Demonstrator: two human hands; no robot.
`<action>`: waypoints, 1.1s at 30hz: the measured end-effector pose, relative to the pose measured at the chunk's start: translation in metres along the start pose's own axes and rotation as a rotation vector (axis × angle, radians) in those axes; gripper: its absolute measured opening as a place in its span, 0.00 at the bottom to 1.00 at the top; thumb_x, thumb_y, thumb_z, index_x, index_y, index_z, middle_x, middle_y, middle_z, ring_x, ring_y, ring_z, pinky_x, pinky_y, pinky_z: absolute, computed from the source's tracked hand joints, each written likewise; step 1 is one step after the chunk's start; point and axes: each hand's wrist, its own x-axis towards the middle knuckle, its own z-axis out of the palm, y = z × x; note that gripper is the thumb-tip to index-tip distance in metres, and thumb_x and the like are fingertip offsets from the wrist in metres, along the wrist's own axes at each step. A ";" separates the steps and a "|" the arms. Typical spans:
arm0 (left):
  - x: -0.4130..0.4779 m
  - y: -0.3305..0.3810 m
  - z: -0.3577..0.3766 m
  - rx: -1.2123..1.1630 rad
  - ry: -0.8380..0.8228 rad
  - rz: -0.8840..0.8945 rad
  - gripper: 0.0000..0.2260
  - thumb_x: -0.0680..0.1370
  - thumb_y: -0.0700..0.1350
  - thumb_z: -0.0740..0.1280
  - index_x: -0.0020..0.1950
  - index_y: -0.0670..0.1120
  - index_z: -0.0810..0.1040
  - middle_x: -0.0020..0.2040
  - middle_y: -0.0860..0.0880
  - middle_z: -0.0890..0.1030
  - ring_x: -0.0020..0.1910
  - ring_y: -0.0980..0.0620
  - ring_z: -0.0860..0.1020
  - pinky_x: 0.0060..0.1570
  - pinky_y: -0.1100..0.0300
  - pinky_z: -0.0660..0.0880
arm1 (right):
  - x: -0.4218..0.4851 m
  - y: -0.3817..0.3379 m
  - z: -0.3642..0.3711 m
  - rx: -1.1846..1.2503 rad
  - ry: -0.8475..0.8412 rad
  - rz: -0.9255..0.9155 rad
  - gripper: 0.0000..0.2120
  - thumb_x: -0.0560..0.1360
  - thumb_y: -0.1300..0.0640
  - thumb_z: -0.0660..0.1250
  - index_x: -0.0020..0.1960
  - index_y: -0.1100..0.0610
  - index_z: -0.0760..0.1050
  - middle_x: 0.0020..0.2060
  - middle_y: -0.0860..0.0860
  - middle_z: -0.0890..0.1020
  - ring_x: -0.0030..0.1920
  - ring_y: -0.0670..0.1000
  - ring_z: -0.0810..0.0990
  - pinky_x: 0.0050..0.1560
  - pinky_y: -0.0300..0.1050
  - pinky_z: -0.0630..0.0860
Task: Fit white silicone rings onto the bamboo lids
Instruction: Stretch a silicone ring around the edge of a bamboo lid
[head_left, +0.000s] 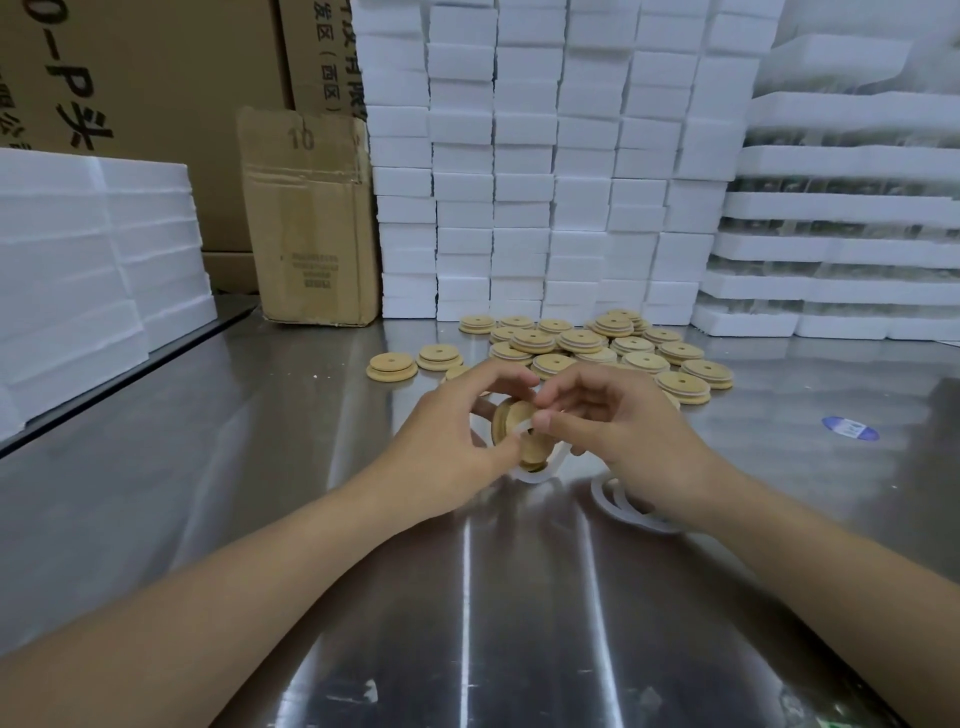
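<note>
Gripping the bamboo lid on edge w/ my left hand, fingers curling round its rim, I'm keeping it low over the counter; can't tell if it's touching. My right hand is pinching the white silicone ring btwn thumb and forefinger and pressing it against the lid's near edge. The rest of the ring is hanging slack in a loop under the lid, so I'm judging it only partly on, not seated all round.

What's worrying me: the ring is being stretched over a narrow edge, so if the pinch is loosening it could be springing off, or twisting as it's going on and sitting crooked. The lid is being held by its rim only, so pulling too hard on the ring could be tipping it out of my left hand.

Loose rings are lying on the counter right under my right wrist and could be getting dragged along. The pile of lids is sitting just beyond both hands, w/ two lone lids off to its left. Foam blocks are stacking up behind, a cardboard box is standing left of them, and a blue sticker is lying far right. Nothing is blocking the way btwn hands and pile.
</note>
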 end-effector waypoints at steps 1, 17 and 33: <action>0.000 0.002 0.000 0.027 0.006 0.017 0.18 0.78 0.45 0.74 0.64 0.63 0.78 0.61 0.62 0.82 0.60 0.53 0.82 0.44 0.55 0.82 | 0.000 0.000 0.000 -0.014 -0.001 -0.016 0.06 0.75 0.67 0.77 0.50 0.59 0.84 0.44 0.56 0.87 0.45 0.50 0.85 0.44 0.37 0.78; -0.001 0.006 -0.002 0.114 0.106 0.135 0.17 0.77 0.41 0.73 0.60 0.60 0.80 0.57 0.61 0.82 0.57 0.54 0.83 0.51 0.65 0.79 | -0.004 -0.006 -0.001 -0.458 0.019 -0.110 0.07 0.77 0.58 0.77 0.51 0.48 0.82 0.46 0.39 0.85 0.51 0.42 0.84 0.54 0.41 0.78; 0.000 0.006 -0.002 -0.054 0.078 0.135 0.13 0.82 0.30 0.67 0.60 0.46 0.83 0.55 0.55 0.87 0.60 0.59 0.85 0.55 0.68 0.79 | -0.004 -0.007 0.000 -0.357 0.082 -0.071 0.04 0.79 0.59 0.74 0.47 0.52 0.83 0.41 0.45 0.87 0.46 0.46 0.85 0.55 0.56 0.80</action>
